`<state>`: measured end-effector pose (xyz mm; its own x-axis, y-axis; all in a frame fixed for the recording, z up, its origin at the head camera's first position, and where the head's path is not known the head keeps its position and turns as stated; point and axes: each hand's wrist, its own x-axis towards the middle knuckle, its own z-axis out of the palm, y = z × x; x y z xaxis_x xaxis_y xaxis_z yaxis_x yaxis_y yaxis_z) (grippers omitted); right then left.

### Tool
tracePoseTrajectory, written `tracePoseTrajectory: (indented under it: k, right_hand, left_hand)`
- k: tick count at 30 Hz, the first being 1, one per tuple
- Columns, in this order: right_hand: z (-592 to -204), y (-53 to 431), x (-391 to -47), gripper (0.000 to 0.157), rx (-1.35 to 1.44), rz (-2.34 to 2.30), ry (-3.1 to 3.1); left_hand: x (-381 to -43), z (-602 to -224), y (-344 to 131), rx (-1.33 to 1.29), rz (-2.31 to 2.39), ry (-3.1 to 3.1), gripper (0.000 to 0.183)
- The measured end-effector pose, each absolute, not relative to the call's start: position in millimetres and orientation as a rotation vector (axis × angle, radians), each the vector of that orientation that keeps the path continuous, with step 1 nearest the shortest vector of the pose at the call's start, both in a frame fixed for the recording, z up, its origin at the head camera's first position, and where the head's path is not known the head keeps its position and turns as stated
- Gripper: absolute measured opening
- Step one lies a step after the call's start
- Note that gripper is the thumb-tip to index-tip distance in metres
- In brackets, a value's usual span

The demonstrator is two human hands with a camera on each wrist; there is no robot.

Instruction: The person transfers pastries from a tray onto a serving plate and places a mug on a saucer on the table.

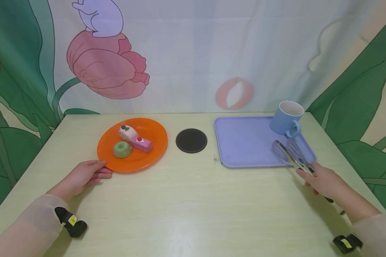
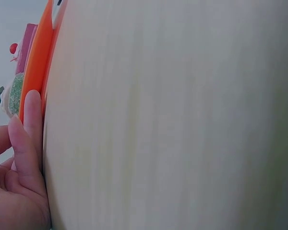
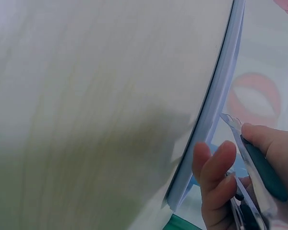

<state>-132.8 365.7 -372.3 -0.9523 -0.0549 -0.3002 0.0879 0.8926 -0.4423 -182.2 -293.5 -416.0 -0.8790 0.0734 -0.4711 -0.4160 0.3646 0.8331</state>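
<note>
At the left, an orange plate (image 1: 154, 132) holds a green ring-shaped toy sweet (image 1: 122, 149), a pink toy cake slice (image 1: 142, 144) and a white toy cake (image 1: 127, 132). My left hand (image 1: 87, 174) grips the plate's near-left rim, one finger lying along its outer side in the left wrist view. Metal tongs (image 1: 291, 154) with dark grips are held in my right hand (image 1: 326, 182), thumb on one arm and fingers around the other. Their two spread heads hang over the near-right corner of a lavender tray (image 1: 244, 142), with nothing between them.
A blue mug (image 1: 284, 119) stands at the tray's back right corner, handle towards me. Between plate and tray lies a round black coaster (image 1: 191, 140). Behind the pale table (image 1: 180, 207) hangs a printed curtain (image 1: 180, 53).
</note>
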Motion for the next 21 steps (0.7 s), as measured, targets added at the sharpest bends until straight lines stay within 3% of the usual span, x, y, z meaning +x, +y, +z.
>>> tracePoseTrajectory:
  k: [21]
  right_hand:
    - [-377.7,378.6,-134.8,0.056,0.039,-0.605,2.679]
  left_hand:
    - [-180.0,-412.2,-291.5,-0.298,1.520,2.220,0.055]
